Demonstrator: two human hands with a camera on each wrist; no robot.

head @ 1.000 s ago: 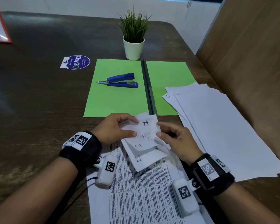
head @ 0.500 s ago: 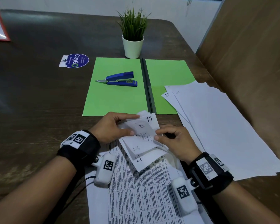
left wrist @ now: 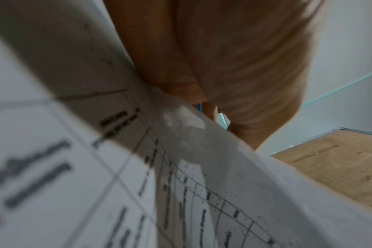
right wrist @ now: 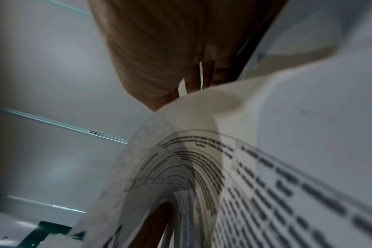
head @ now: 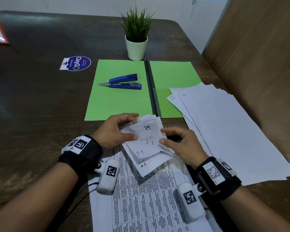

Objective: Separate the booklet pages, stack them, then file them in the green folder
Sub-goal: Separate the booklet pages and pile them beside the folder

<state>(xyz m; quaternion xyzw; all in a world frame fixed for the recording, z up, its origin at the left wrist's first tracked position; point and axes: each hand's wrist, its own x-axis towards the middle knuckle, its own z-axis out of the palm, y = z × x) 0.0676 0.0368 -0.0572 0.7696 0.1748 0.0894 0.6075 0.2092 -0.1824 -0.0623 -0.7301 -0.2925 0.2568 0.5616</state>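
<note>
Both hands, left hand (head: pixel 115 131) and right hand (head: pixel 180 144), pinch the booklet's (head: pixel 147 143) folded-back corner, grips clamped to peel pages apart.

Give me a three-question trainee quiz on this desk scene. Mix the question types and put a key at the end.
1. True or false: the stapler lies on the left leaf of the folder.
2. Multiple choice: what number shows on the booklet page folded up between the left hand and right hand? A) 12 B) 29 C) 47
3. Fill in: the loose sheets overlap the folder's ____ leaf.

Key: 1 true; 2 B; 3 right
</note>
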